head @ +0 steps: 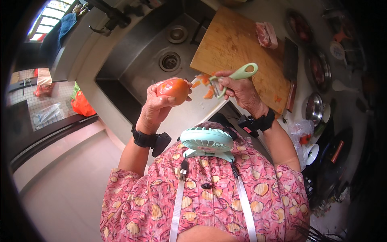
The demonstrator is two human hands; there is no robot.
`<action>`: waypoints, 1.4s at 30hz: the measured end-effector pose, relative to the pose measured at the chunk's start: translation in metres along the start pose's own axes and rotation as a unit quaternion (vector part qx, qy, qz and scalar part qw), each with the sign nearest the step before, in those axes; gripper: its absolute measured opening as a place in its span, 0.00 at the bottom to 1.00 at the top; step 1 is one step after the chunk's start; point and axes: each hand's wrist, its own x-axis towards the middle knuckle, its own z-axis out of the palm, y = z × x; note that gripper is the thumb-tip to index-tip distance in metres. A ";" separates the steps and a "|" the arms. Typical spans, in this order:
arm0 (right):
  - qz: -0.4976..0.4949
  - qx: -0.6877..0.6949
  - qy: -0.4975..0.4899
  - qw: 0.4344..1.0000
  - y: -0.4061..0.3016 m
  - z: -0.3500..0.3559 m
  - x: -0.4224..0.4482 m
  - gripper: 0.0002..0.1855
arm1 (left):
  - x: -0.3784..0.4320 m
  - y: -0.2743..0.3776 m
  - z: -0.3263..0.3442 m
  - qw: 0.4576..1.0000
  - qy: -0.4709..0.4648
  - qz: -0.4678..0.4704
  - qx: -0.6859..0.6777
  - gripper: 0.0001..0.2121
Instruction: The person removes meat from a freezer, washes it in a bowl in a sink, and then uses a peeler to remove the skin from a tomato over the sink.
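Note:
My left hand (155, 104) holds a tomato (174, 90) up over the near edge of the steel sink (145, 50). Its surface looks wet and shiny, and its underside is hidden by my palm. In my right hand (242, 90) is a peeler with a pale green handle (245, 71), its blade end pointing left towards the tomato but apart from it. Orange-red peelings (208, 92) lie close by the blade, near the corner of the wooden cutting board (223, 45); whether some cling to the peeler I cannot tell.
On the board sits a slab of raw meat (266, 35), and a cleaver (291, 66) lies along its right edge. Further right are metal bowls (314, 107), a plastic bag (300, 133) and a dark wok (338, 157). A black faucet (113, 18) rises behind the sink.

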 end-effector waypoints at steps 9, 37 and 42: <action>-0.040 0.034 -0.121 0.991 -0.022 0.064 0.003 0.16 | 0.007 -0.018 0.000 0.999 -0.002 -0.018 -0.035 0.20; -0.070 0.051 -0.129 0.988 -0.023 0.067 0.010 0.12 | 0.004 -0.020 -0.005 0.999 -0.029 0.004 0.029 0.30; -0.051 0.112 -0.095 0.988 -0.017 0.057 0.012 0.13 | 0.005 -0.022 0.001 0.978 0.023 0.012 -0.209 0.29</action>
